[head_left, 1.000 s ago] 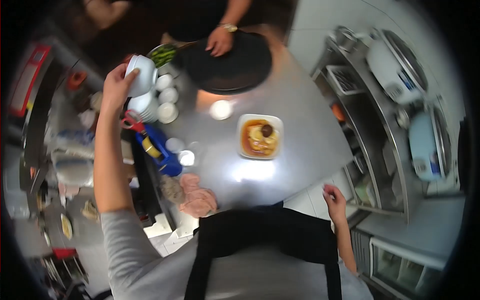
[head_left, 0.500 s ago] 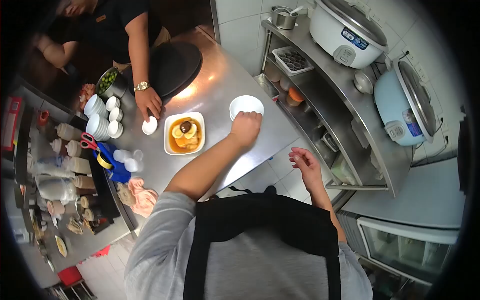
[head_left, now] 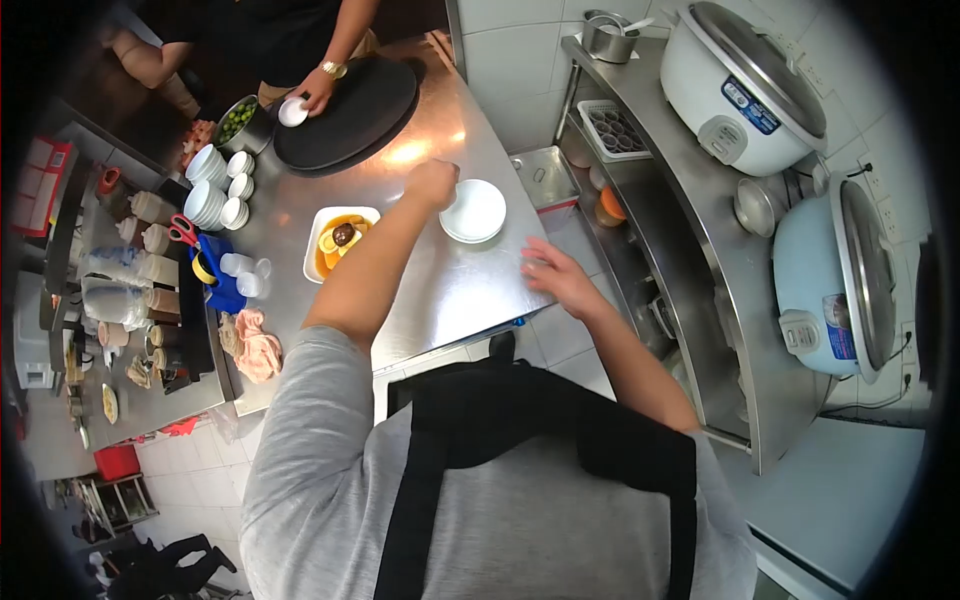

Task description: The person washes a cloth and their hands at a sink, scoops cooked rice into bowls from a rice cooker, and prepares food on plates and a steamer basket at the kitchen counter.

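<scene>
Beside the left rim of a stack of white bowls is my left hand, its fingers curled closed. Whether they hold anything is hidden. My right hand hovers by the table's right edge, fingers apart, holding nothing. Under my left forearm sits a square white dish, partly covered by the arm; it contains brown broth, halved egg and a dark round piece. Across the table, a co-worker's hand holds a small white bowl over a round black tray.
Stacked white bowls and a pot of green limes line the table's left side. A blue holder with red-handled scissors and a pink cloth lie nearer. Rice cookers stand on the metal shelf at right.
My left hand has moved from the bowls' near side to their left side. My right hand has come toward the table. The co-worker has lifted the small bowl off the table to above the tray.
</scene>
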`<state>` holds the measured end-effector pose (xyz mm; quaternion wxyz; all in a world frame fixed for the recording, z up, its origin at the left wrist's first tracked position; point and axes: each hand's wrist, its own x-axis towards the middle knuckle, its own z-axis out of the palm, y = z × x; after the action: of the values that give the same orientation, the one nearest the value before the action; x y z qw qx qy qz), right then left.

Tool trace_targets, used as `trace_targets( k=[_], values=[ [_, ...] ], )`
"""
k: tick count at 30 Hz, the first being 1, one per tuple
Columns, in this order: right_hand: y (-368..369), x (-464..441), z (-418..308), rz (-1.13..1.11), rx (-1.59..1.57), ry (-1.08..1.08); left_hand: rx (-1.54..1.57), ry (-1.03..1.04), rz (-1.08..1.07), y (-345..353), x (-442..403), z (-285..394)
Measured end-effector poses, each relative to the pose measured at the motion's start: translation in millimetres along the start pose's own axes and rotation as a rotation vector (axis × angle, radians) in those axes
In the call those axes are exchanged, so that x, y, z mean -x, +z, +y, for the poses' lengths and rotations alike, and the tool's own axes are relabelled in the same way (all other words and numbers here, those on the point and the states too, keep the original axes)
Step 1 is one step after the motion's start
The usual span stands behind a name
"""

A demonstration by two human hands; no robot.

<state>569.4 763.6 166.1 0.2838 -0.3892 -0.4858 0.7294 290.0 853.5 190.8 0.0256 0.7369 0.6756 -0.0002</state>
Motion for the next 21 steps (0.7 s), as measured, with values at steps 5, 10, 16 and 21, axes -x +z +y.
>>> trace_targets(
  k=[5, 10, 16, 21],
  values=[
    [12.4, -62.2, -7.7, 0.009, 0.252, -0.008, 0.502, -0.223, -0.194, -23.9, 19.3, -27.0],
    [32.3, -60.3, -70.4, -0.010, 0.513, -0.471, 1.215, -0.468, -0.264, -42.3, 43.3, -29.6],
    [-8.4, -59.0, -102.4, 0.057, 0.440, -0.647, 1.609, -0.344, -0.481, -55.4, 24.6, 55.5],
    [-104.0, -53.0, -124.0, 0.242, 0.145, -0.306, 1.692, -0.254, -0.661, -35.1, -11.3, 118.1]
  ],
)
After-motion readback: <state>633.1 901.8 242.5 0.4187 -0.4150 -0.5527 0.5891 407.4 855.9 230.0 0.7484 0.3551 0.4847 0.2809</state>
